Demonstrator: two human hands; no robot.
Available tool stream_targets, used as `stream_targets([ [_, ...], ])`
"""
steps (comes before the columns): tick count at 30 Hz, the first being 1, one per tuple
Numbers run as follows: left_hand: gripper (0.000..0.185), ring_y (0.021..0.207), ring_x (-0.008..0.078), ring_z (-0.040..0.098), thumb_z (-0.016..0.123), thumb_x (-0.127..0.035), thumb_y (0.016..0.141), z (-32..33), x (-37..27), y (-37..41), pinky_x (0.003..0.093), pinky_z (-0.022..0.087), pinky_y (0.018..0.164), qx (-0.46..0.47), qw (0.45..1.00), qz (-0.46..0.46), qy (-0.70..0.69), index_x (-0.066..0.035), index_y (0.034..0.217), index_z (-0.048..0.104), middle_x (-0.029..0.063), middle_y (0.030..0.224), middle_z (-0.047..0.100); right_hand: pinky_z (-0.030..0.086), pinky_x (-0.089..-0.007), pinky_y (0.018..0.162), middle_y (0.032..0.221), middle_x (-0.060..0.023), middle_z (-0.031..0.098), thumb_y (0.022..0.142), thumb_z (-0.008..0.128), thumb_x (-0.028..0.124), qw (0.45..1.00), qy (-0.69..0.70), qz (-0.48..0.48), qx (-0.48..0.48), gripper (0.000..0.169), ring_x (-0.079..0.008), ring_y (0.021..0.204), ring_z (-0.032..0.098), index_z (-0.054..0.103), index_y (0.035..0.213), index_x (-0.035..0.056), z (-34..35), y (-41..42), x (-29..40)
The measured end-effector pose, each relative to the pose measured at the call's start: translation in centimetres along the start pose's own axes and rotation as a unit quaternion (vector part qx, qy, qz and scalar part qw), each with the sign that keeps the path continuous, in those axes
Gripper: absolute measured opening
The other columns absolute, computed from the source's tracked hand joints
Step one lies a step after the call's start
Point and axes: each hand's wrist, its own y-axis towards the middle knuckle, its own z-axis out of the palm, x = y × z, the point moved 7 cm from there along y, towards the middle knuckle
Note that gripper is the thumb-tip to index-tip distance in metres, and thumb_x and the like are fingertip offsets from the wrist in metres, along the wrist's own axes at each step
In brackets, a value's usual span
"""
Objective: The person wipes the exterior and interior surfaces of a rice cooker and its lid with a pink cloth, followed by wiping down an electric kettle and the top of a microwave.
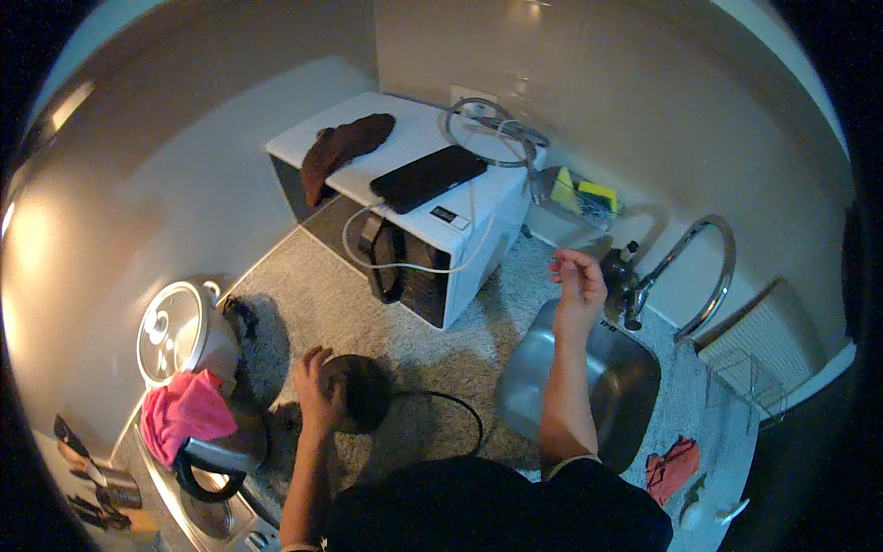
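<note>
My left hand (317,390) grips the left rim of a round black appliance base (359,393), probably a kettle's power base, on the speckled countertop (331,283). A black cord (459,403) runs from the base to the right and bends towards my body. My right hand (581,279) is raised by the far edge of the stainless steel sink (531,386), fingers half curled, with nothing visible in it. Near that hand are a dark pump bottle (619,269) and the curved chrome tap (721,276). To the left, a metal kettle (231,441) with a black handle has a pink cloth (186,414) draped over it.
A white microwave (493,231) fills the corner, bearing a phone (431,178), a brown cloth (345,148) and coiled cables (483,117). A glass-lidded pot (172,334) stands left by the hob (207,521). Sponges (597,196) sit in a wall caddy. A red cloth (672,469) lies right.
</note>
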Motion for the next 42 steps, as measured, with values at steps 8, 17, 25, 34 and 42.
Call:
stream_targets([
  [8,0.065,0.121,0.0389,0.033,0.066,-0.020,0.073,0.8,0.7,-4.2,0.0466,0.030,0.099,0.045,0.995,-0.062,0.061,-0.010,0.131,0.037,0.0199,0.132,0.033,0.043,-0.0216,0.056,0.080,-0.0061,0.060,0.088,0.052,0.006,0.998,0.047,-0.008,0.029,0.013,-0.0109,0.064,0.054,0.058,0.097,0.0005,4.3,-3.2,1.2],
  [17,0.067,0.122,0.0411,0.032,0.065,-0.015,0.075,-0.4,3.9,-6.5,0.0452,0.031,0.101,0.026,0.992,-0.118,-0.020,-0.007,0.132,0.033,0.0229,0.133,0.030,0.047,-0.0281,0.063,0.083,-0.0102,0.063,0.082,0.060,0.010,0.812,-0.107,0.009,0.573,0.014,-0.0168,0.069,0.059,0.063,0.095,0.0033,16.4,-16.4,2.7],
  [25,0.069,0.123,0.0397,0.031,0.067,-0.013,0.073,-0.1,3.1,-7.8,0.0433,0.028,0.103,0.023,0.994,-0.106,-0.029,-0.005,0.132,0.033,0.0226,0.132,0.032,0.033,-0.0496,0.096,0.131,-0.0220,0.037,0.078,0.059,0.036,0.885,-0.232,-0.191,0.355,0.057,-0.0367,0.121,0.036,0.044,0.125,0.0065,40.7,-1.4,7.8],
  [34,0.048,0.109,0.0346,0.049,0.058,0.000,0.073,-5.6,1.9,-9.0,0.0387,0.038,0.095,-0.089,0.987,-0.088,-0.098,-0.004,0.119,0.047,0.0190,0.114,0.051,0.042,-0.0436,0.093,0.131,-0.0167,0.046,0.075,0.063,0.037,0.740,-0.520,-0.103,0.413,0.052,-0.0348,0.119,0.045,0.056,0.119,0.0113,45.2,8.1,-4.6],
  [42,0.034,0.093,0.0371,0.053,0.059,-0.002,0.071,-7.2,-10.1,9.7,0.0428,0.043,0.082,-0.111,0.982,0.152,-0.013,-0.003,0.105,0.053,0.0183,0.099,0.057,0.047,-0.0327,0.075,0.096,-0.0070,0.060,0.064,0.074,0.018,0.879,-0.016,-0.034,0.476,0.045,-0.0195,0.086,0.058,0.056,0.104,0.0082,31.5,13.4,13.1],
])
